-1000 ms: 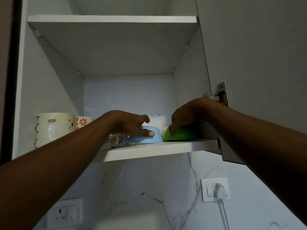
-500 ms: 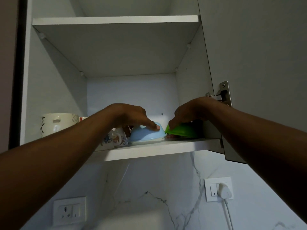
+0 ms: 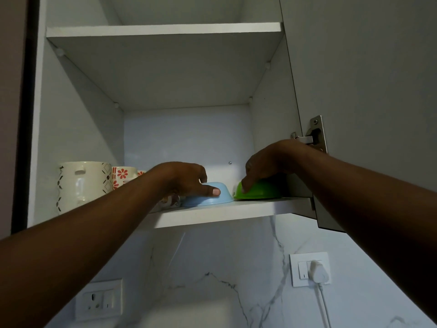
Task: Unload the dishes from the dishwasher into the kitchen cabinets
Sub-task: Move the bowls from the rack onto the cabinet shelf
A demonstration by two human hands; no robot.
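Since half a second ago the blue bowl [image 3: 208, 195] has settled flat, upside down on the lower shelf [image 3: 212, 215], left hand [image 3: 186, 178] gripping it, right hand [image 3: 262, 166] gripping one green bowl [image 3: 257, 192] touching beside it, two mugs [image 3: 82, 185] left.

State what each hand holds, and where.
Left hand grips the upturned light blue bowl over its base; right hand grips the upturned green bowl likewise.

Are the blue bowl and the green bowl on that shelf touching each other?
Cannot tell. In the head view the blue bowl and green bowl sit rim to rim, but the dim seam shows neither clear contact nor gap.
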